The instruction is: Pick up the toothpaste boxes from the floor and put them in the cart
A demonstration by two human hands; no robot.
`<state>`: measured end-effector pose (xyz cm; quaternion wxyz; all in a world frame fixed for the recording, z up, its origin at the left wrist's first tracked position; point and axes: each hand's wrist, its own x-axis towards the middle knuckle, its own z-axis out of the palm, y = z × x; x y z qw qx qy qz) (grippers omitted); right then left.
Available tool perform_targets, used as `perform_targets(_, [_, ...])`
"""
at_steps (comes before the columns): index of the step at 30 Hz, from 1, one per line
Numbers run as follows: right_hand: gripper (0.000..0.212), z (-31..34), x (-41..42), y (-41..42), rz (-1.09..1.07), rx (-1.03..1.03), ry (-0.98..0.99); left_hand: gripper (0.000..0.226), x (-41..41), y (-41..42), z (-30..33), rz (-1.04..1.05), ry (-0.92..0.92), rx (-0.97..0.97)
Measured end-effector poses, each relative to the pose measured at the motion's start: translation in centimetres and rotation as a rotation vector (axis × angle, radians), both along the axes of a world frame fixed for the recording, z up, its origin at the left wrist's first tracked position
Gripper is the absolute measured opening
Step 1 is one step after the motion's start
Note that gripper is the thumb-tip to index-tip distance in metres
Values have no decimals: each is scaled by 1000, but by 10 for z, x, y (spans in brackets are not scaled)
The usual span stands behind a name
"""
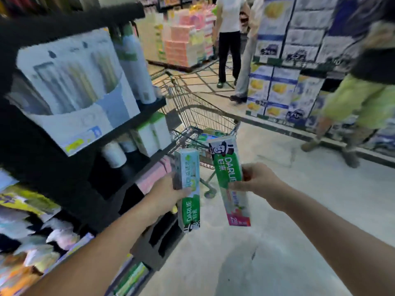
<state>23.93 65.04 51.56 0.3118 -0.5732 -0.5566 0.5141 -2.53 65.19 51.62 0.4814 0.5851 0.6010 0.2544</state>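
Your left hand (165,194) and right hand (259,180) each grip mid-length 1 long green-and-white cardboard toothpaste box (189,190) (229,180), held upright near the wire shopping cart (199,116); light, stiff, likely crushable, so hold the broad faces.

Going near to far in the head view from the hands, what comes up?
left hand and right hand, each holding a toothpaste box → shopping cart → pink stacked packs
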Motion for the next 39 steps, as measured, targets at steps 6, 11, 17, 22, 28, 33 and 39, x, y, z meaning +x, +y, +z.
perform_targets(6, [25, -26, 46, 100, -98, -53, -10, 30, 51, 116, -23, -17, -26, -37])
perform_targets(11, [29, -32, 65, 213, -119, -74, -56, 37, 82, 234, -40, -22, -56, -57])
perform_targets(17, [24, -22, 79, 342, -153, -101, -93, 24, 114, 358, -36, 3, -114, -124])
perform_targets(22, [22, -29, 89, 435, -135, -134, -135, 21, 123, 439, -40, 35, -62, -144])
perform_targets(28, [19, -60, 85, 557, -27, -181, -202, 27, 130, 523, -71, 143, -58, -163])
perform_targets(33, [13, -101, 83, 663, 167, -151, -361, 33, 150, 589, -113, 277, -30, -232])
perform_targets(39, [16, -173, 78, 752, 409, -193, -584, 42, 180, 644, -181, 535, 42, -397])
